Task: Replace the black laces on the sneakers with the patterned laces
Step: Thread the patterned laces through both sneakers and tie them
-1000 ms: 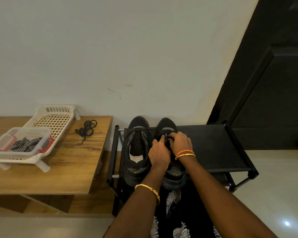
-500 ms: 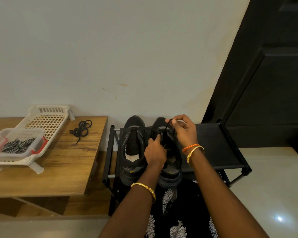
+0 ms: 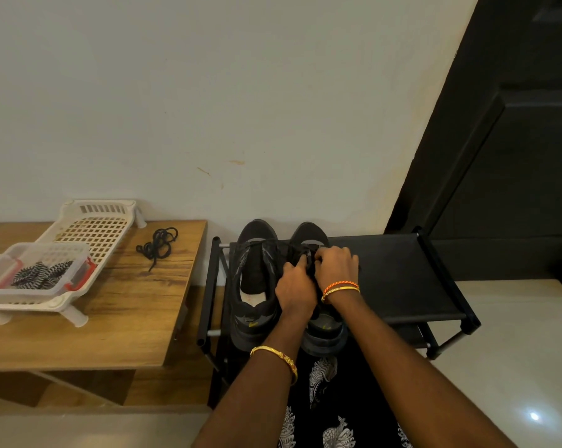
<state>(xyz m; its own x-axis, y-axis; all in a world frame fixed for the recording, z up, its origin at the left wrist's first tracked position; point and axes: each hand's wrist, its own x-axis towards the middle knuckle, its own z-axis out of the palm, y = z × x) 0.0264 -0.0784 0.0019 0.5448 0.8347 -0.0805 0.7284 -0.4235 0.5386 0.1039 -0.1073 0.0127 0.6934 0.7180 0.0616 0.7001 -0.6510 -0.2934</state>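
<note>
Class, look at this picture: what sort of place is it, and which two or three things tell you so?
Probably a home entryway. A black shoe rack with a pair of sneakers on it stands against a plain wall beside a dark door, and a low wooden table stands next to it.

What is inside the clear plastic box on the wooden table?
The clear box holds black-and-white patterned laces, piled loosely. How many there are, and whether anything lies beneath them, cannot be seen. The box itself sits in a white basket.
</note>
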